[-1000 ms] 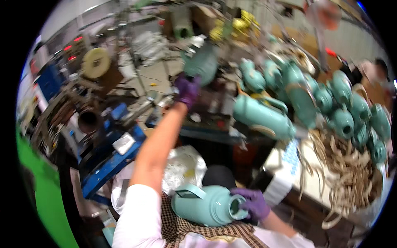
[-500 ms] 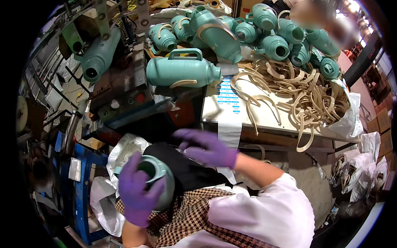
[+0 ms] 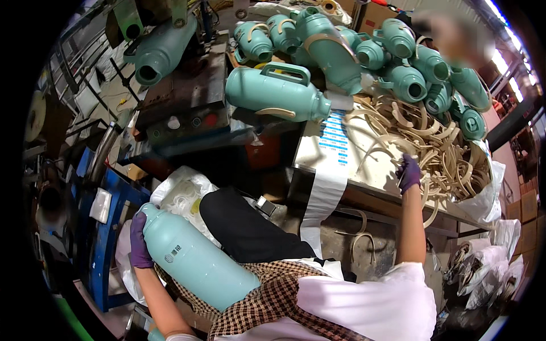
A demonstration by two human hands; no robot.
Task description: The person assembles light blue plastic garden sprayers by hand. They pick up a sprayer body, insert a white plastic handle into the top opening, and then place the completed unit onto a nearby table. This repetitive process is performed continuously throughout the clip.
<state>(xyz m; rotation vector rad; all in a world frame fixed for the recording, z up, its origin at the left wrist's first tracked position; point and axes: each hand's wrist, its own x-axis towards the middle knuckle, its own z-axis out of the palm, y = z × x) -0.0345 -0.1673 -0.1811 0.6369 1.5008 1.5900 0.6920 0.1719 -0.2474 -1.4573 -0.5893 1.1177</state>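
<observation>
A light-green vacuum flask shell (image 3: 196, 256) lies slanted across my lap, its neck toward the upper left. My left hand (image 3: 140, 241), in a purple glove, is wrapped round the side of that neck; part of the fingers is hidden behind it. My right arm is stretched out over the white table. At the near left side of a heap of curved beige plastic handles (image 3: 438, 156), my gloved right hand (image 3: 408, 175) has its fingers bent round a handle, mostly covered by the hand.
More green flask shells (image 3: 406, 82) crowd the table's far side. One flask (image 3: 276, 94) lies near a dark machine (image 3: 182, 102). A label strip (image 3: 327, 187) hangs over the table edge. A white bag of clear rings (image 3: 185, 190) stands beside my knee, near a blue frame (image 3: 116, 227).
The flask shell has tipped from mouth-up to lying across my lap. My left hand has moved left with its neck. My right hand has reached right to the beige handles.
</observation>
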